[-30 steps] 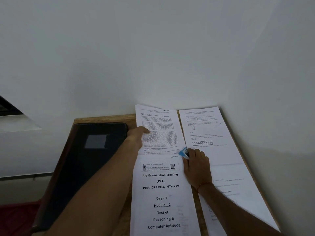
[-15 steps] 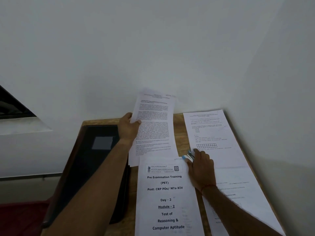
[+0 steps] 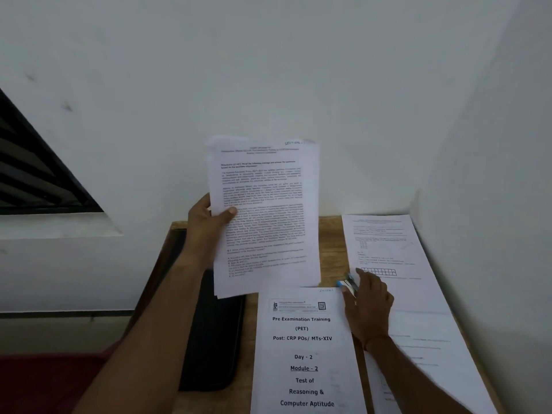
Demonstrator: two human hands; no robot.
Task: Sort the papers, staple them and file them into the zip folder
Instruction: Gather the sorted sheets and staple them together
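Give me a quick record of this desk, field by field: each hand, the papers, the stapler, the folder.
left hand: holds a sheaf of printed pages up above the desk
right hand: low on the desk, fingers gripping the blue stapler
cover page: flat on the desk, titled Pre Examination Training
other sheets: flat along the right wall
zip folder: black, at the desk's left, partly hidden by the left arm

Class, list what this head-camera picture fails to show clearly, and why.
Head view:
Blue-and-white tool: mostly hidden under the right hand; grip unclear.
Black folder: partly covered by left arm and held sheets.
Held sheets' text: blurred.
Cover page: cut by the bottom edge.
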